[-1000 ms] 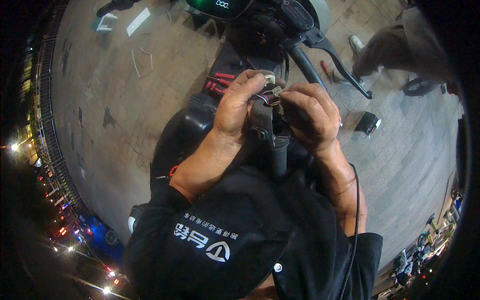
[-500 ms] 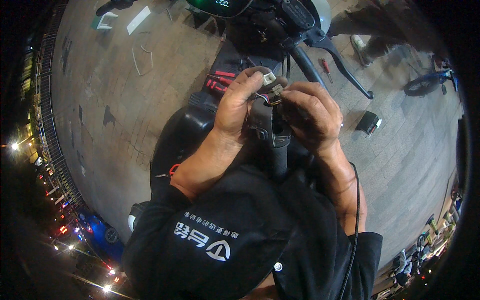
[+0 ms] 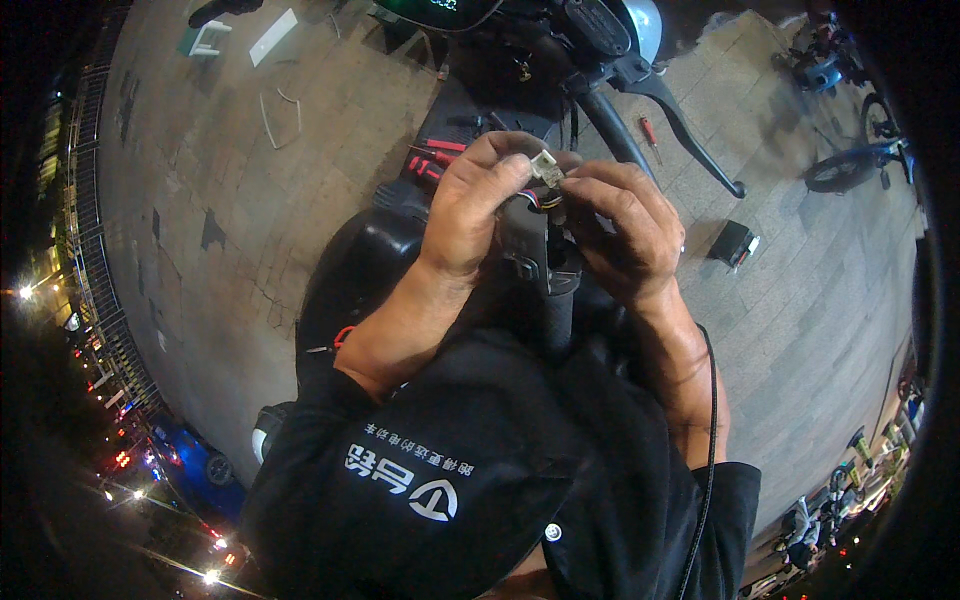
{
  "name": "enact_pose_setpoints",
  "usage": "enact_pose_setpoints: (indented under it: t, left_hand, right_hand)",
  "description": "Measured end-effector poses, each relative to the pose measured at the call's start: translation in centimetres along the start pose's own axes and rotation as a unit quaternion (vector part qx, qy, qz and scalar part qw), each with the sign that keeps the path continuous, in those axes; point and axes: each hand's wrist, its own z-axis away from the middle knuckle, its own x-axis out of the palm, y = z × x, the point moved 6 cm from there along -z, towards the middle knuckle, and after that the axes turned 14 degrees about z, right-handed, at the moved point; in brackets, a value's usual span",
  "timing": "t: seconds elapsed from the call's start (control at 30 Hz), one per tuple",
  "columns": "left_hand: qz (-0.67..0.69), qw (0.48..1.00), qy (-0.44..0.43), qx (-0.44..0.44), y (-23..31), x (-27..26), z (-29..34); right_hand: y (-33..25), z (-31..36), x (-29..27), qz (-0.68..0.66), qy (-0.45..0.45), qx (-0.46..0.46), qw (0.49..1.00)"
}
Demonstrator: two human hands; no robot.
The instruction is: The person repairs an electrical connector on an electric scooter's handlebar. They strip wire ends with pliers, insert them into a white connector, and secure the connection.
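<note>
Left hand (image 3: 465, 205) pinches the white plug (image 3: 543, 162), right hand (image 3: 632, 225) the pale plug (image 3: 553, 180), past the far end of the grip (image 3: 560, 318), both probably light, stiff, brittle, best held by their sides, not the wires (image 3: 538, 199)

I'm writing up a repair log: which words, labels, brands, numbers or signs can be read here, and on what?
Shirt: white characters in large and small lines beside a round emblem, upside down; noted, not copied out.
Display: glowing marks, cut by the picture's top edge; unreadable.
Lever-side cap: faint marks, too small to read.
White connector: no legible text.
</note>
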Motion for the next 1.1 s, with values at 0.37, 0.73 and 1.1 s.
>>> enact_pose_setpoints:
  t: [0.37, 0.73, 1.1]
  left_hand:
    - [0.023, 0.999, -0.043, -0.012, 0.25, -0.09, -0.42]
    - [0.061, 0.998, -0.015, -0.01, 0.14, 0.0, -0.24]
    - [0.066, 0.997, 0.034, 0.038, 0.92, -0.43, 0.04]
  right_hand:
    - [-0.05, -0.36, 0.22, -0.004, -0.005, -0.006, 1.0]
    - [-0.1, -0.59, 0.32, -0.006, -0.006, -0.004, 1.0]
    - [-0.62, -0.85, 0.65, -0.009, 0.004, -0.026, 1.0]
